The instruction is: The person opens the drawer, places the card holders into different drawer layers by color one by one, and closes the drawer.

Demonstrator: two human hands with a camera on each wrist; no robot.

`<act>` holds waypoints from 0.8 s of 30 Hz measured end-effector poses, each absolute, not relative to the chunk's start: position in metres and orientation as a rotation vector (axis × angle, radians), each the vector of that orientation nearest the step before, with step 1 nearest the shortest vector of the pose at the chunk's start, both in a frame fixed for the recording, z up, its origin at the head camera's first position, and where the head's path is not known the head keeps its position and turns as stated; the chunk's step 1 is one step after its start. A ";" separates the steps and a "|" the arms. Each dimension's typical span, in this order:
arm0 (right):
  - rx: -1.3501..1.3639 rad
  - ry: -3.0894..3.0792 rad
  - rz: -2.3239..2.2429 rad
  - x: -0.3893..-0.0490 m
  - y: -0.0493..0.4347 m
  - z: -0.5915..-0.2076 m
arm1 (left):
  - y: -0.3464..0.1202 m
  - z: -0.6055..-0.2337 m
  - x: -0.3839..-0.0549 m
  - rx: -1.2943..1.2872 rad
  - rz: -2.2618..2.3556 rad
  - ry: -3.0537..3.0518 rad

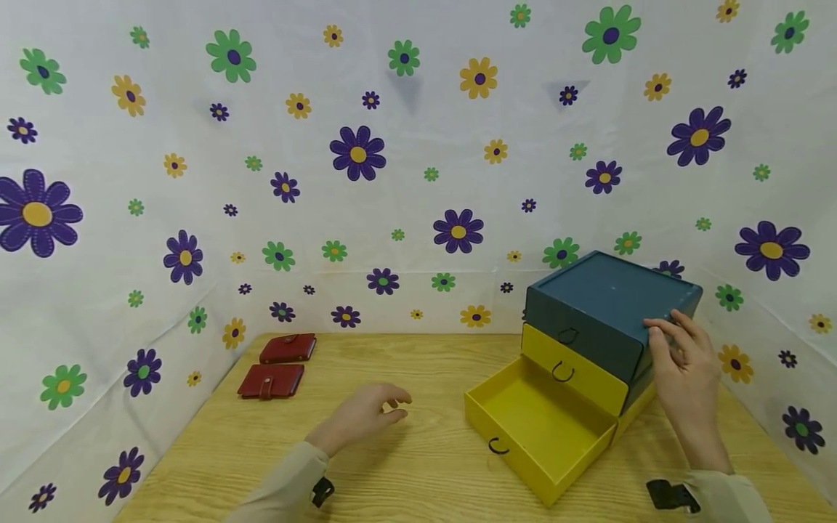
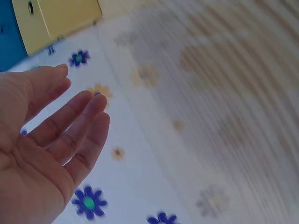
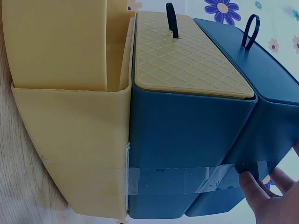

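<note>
A stacked drawer unit [image 1: 615,290] stands on the right, its upper casings blue and its bottom level yellow. Its bottom yellow drawer [image 1: 523,436] is pulled far out, with nothing inside; the yellow-fronted middle and blue top drawers are closed. My right hand [image 1: 686,378] rests on the unit's upper right edge, fingertips on the top and thumb against the side. In the right wrist view, those fingers [image 3: 254,189] touch the blue casing near a strip of clear tape. My left hand [image 1: 362,418] hovers over the table left of the drawer, fingers loosely bent and holding nothing.
Two red snap-strap wallets [image 1: 271,381] lie one behind the other at the table's back left. Each drawer front has a black loop pull [image 1: 498,446]. Flower-print cloth [image 1: 405,203] hangs behind and along both sides of the wooden table [image 1: 392,479].
</note>
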State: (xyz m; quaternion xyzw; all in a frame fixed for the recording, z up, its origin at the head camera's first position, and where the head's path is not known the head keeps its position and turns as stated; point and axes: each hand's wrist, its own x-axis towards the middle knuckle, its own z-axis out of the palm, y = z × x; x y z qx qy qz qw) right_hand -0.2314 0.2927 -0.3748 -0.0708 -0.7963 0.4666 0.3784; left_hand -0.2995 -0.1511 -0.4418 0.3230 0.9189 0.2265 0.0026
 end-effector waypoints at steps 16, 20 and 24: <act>-0.175 -2.040 1.213 -0.233 0.294 -0.375 | -0.223 -0.444 -0.321 0.777 0.654 3.084; -0.175 -2.042 1.218 -0.232 0.294 -0.375 | -0.245 -0.445 -0.329 0.671 0.633 3.130; -0.171 -2.042 1.214 -0.232 0.295 -0.376 | -0.267 -0.446 -0.338 0.572 0.661 3.134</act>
